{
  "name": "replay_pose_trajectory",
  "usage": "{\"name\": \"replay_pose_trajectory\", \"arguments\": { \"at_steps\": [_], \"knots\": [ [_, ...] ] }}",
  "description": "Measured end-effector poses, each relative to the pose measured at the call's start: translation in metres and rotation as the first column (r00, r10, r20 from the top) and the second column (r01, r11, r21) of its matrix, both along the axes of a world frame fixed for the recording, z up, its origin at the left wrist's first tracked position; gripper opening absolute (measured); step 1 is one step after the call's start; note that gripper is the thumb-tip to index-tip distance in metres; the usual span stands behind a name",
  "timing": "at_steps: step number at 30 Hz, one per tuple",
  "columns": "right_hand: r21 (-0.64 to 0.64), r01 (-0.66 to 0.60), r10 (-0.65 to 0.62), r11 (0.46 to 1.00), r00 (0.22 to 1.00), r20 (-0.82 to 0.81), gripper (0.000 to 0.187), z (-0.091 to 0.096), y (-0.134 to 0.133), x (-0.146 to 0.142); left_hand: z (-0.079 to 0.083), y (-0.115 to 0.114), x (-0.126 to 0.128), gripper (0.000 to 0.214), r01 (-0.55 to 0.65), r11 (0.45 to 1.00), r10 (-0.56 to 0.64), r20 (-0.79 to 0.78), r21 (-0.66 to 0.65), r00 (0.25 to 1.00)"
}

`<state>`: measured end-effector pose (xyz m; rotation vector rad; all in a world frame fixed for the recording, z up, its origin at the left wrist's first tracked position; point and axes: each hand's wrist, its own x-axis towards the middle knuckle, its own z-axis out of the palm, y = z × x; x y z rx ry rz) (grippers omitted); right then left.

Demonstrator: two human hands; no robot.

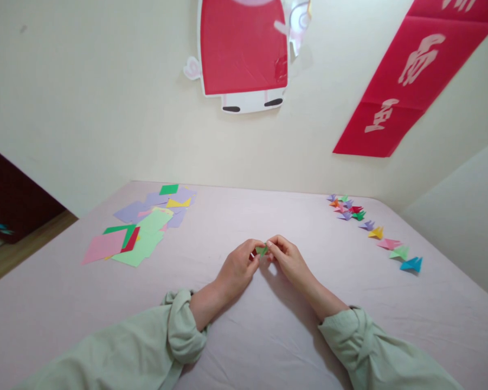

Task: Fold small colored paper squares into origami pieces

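Both my hands meet at the middle of the pink-covered table (pixel 268 336). My left hand (pixel 239 267) and my right hand (pixel 287 257) each pinch a small folded piece of green paper (pixel 262 250) between fingertips, one from each side. The paper is mostly hidden by my fingers, and a bit of red shows beside it. Both wrists rest low over the table, with pale green sleeves pushed back.
A loose pile of flat coloured paper sheets (pixel 142 230) lies at the left. A row of several small folded paper shapes (pixel 370 230) runs along the right side. A wall with a red poster (pixel 244 49) and a red banner (pixel 415 76) stands behind the table.
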<state>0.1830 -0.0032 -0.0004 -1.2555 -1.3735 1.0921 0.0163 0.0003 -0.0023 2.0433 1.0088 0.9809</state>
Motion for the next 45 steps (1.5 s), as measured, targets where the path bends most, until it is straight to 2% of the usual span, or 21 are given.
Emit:
{"name": "replay_pose_trajectory", "arguments": {
  "at_steps": [4,7,10,14,18,21,23,35,45],
  "knots": [
    [-0.018,-0.008,0.007,1.0,1.0,-0.03,0.023,-0.001,0.0,0.0,0.002,-0.001,0.0,0.026,-0.006,1.0,0.006,-0.007,0.02,1.0],
    [-0.031,-0.007,0.006,0.999,0.999,-0.048,0.016,-0.002,0.0,0.0,0.004,-0.001,0.0,0.025,-0.019,1.0,0.019,0.028,-0.015,0.999],
    [-0.033,0.003,-0.005,0.999,0.997,-0.074,0.016,-0.003,0.001,-0.001,0.002,0.0,0.002,0.023,-0.015,0.988,0.034,0.124,-0.151,0.992],
    [0.009,0.02,-0.02,1.0,0.996,-0.091,0.022,-0.004,0.0,-0.002,-0.003,0.004,0.005,0.023,0.013,0.942,0.08,0.262,-0.336,0.962],
    [0.1,0.012,-0.015,0.995,0.999,0.038,0.011,-0.004,-0.003,-0.001,-0.005,0.008,0.007,0.021,0.02,0.903,0.143,0.344,-0.429,0.928],
    [0.104,-0.016,-0.004,0.994,0.982,0.186,0.01,-0.005,-0.005,0.0,-0.003,0.009,0.007,0.021,0.011,0.893,0.17,0.359,-0.45,0.918],
    [0.095,-0.024,0.002,0.995,0.974,0.225,0.012,-0.005,-0.006,0.0,-0.002,0.009,0.007,0.021,0.004,0.89,0.18,0.359,-0.456,0.916],
    [0.068,-0.019,0.002,0.998,0.97,0.244,0.007,-0.005,-0.007,0.0,0.001,0.007,0.008,0.02,0.015,0.876,0.204,0.399,-0.482,0.894],
    [0.138,-0.005,-0.043,0.99,0.94,0.338,0.013,0.003,-0.009,0.0,-0.001,0.007,0.009,0.022,0.061,0.866,0.167,0.401,-0.496,0.901]
  ]
}}
